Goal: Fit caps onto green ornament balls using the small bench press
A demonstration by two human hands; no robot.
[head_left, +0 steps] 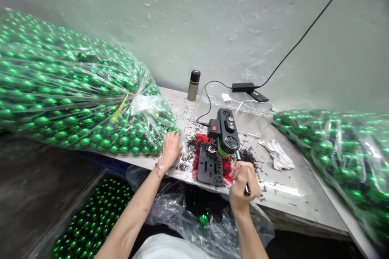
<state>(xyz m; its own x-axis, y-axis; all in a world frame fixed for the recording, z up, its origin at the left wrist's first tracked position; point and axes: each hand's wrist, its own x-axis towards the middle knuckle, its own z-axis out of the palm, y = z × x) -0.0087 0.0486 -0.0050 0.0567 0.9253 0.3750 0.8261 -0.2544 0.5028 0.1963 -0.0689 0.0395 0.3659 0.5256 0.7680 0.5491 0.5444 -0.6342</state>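
My right hand (244, 182) is wrapped round the black-gripped lever (247, 190) of a small black and green bench press (228, 129). The press has a slotted black base plate (209, 170), standing on a red mat (199, 141) strewn with small black bits. My left hand (172, 146) lies at the lower right edge of a large clear bag of shiny green balls (100, 105), left of the press. Its fingers are curled, and anything inside them is hidden. One green ball (204, 219) lies on clear plastic below the table edge.
A bottle (193, 85) stands by the wall. Behind the press are a power adapter (243, 87), cables and a clear plastic tray (252, 123). White gloves (277, 154) lie at right, beside another bag of green balls (343, 149). A lined bin of balls (97, 210) sits lower left.
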